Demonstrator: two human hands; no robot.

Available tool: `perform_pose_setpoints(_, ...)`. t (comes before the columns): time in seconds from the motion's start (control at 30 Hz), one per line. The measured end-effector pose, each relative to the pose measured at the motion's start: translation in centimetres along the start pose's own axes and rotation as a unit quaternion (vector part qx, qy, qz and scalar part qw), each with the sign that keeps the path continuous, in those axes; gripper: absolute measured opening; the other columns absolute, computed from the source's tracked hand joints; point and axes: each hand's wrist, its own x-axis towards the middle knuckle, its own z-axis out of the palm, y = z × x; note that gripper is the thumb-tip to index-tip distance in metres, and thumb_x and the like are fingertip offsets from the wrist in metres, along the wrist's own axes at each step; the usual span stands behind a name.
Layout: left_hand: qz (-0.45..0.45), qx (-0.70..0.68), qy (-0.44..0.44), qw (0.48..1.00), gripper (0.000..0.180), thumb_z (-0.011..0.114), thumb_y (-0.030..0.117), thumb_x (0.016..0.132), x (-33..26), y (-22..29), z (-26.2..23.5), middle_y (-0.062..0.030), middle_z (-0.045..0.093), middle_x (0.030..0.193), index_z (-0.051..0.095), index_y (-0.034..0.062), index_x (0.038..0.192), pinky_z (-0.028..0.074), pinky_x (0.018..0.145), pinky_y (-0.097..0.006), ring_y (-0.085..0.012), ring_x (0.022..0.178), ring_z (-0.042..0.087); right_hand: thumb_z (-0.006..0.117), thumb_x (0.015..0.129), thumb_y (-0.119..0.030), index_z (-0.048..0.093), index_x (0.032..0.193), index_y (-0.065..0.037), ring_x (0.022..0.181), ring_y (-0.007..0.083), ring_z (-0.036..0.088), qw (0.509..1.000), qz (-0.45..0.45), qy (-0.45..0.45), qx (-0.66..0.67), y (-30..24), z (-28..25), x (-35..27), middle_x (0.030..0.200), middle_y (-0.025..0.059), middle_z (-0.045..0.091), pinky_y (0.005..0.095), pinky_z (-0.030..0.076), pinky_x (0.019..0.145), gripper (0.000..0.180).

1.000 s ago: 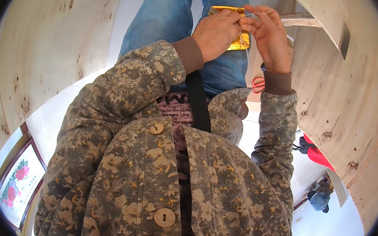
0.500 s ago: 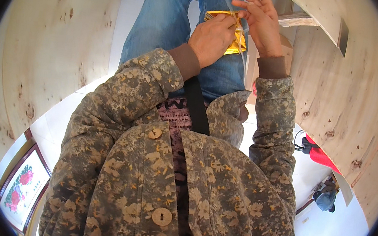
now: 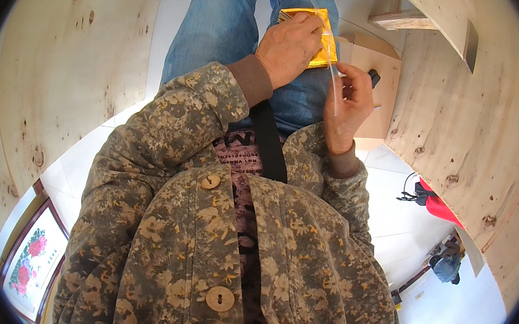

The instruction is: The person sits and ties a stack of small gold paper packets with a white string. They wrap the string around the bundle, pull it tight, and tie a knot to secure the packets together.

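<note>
A shiny golden-yellow bundle of flat packets (image 3: 325, 54) rests on my thigh, its layered edges showing at the upper left. My left hand (image 3: 289, 47) is closed over it, gripping its left side and partly covering it. Across the bundle's right side runs a thin clear plastic strip (image 3: 331, 51), reaching past it above and below. Down by the bundle's lower right corner, my right hand (image 3: 349, 105) has its fingers curled in a pinch on the strip's lower part. The strip's tail hangs in front of the palm.
A cardboard box (image 3: 384, 89) stands beyond my right hand, with a small black object (image 3: 374, 78) near its edge. Wooden panels rise on the left (image 3: 76, 51) and right (image 3: 468, 132). A red item (image 3: 444, 206) with black parts lies below the right panel.
My right hand has come down from above the bundle to its lower right, its spread fingers now curled on the strip. The left hand keeps its hold on the bundle.
</note>
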Motion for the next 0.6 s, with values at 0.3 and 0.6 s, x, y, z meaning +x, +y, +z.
perform_pose_setpoints(0.3, 0.007, -0.045, 0.016, 0.999, 0.028, 0.065, 0.013, 0.084, -0.2, 0.2, -0.4, -0.0072, 0.062, 0.114, 0.067, 0.0098, 0.112, 0.054, 0.090, -0.035, -0.0261, 0.110, 0.061, 0.081, 0.076, -0.007, 0.068, 0.109, 0.001, 0.081, 0.0235, 0.061, 0.989, -0.073, -0.008, -0.125, -1.1, 1.0, 0.7, 0.098, 0.0143, 0.061, 0.0324, 0.050, 0.068, 0.036)
perform_pose_setpoints(0.6, 0.009, -0.040, 0.011, 0.999, 0.031, 0.068, 0.013, 0.083, -0.2, -0.2, 0.1, -0.0075, 0.061, 0.118, 0.067, 0.0095, 0.114, 0.054, 0.092, -0.038, -0.0269, 0.110, 0.062, 0.077, 0.080, -0.014, 0.069, 0.106, 0.003, 0.075, 0.0248, 0.063, 0.999, -0.032, 0.002, -0.039, -1.9, 2.0, 1.1, 0.094, 0.0164, 0.064, 0.0328, 0.051, 0.066, 0.032)
